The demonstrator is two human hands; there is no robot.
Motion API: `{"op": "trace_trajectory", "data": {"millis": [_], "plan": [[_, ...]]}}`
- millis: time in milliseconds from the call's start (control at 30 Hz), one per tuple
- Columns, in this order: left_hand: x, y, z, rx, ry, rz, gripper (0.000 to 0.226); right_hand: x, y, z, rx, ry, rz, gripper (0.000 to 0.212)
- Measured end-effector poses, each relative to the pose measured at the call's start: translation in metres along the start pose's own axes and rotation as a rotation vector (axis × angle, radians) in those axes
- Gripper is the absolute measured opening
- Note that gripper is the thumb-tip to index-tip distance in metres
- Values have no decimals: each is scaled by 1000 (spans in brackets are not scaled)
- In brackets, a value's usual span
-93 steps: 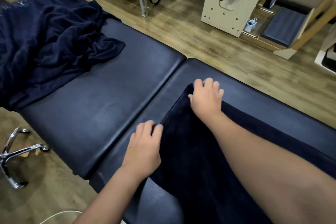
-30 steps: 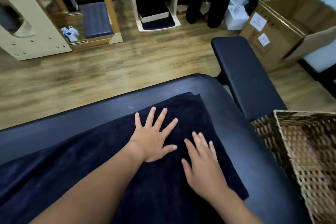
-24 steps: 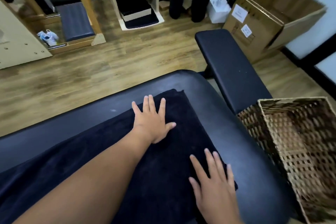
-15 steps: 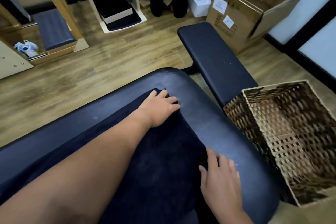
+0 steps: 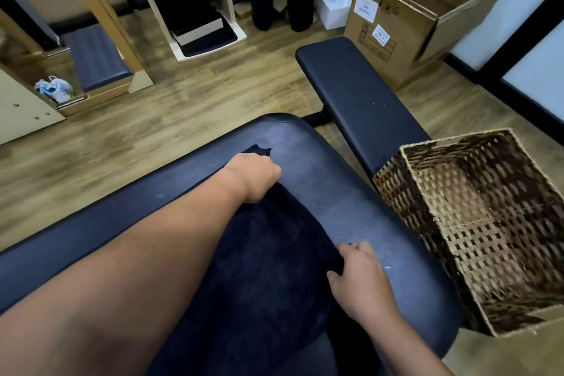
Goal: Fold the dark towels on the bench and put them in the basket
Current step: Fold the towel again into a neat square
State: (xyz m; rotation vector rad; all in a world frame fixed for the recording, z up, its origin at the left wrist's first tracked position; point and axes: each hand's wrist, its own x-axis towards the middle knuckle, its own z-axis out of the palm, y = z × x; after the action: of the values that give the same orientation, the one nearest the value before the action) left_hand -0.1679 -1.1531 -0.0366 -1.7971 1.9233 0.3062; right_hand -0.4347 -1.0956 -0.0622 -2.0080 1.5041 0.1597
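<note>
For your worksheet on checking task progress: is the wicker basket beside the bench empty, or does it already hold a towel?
Empty. The basket shows only bare woven floor and walls; the dark towel lies on the bench.

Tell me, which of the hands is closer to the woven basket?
Right. The right hand grips the dark towel's near corner, closer to the woven basket standing beside the bench. The left hand grips the far corner, farther away.

Far beyond the hands we see an open cardboard box [image 5: 421, 12] on the wooden floor [image 5: 213, 94]. Left of it stand white boxes [image 5: 332, 6], and further left a wooden frame [image 5: 100, 9].
</note>
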Motion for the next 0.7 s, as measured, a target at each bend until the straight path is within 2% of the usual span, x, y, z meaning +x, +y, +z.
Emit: {"op": "trace_trajectory", "data": {"millis": [100, 267, 433, 700], "plan": [[-21, -8, 0, 5, 31, -31, 19, -9, -9, -2, 18, -31, -53, 36], [-67, -29, 20, -21, 121, -140, 27, -39, -40, 3, -1, -101, -274, 71], [-135, -53, 64, -144, 187, -229, 23, -77, -83, 34, 12, -237, -413, 75], [-269, -85, 151, -334, 285, -355, 27, -147, -147, 89, -18, -313, -483, 77]]}}
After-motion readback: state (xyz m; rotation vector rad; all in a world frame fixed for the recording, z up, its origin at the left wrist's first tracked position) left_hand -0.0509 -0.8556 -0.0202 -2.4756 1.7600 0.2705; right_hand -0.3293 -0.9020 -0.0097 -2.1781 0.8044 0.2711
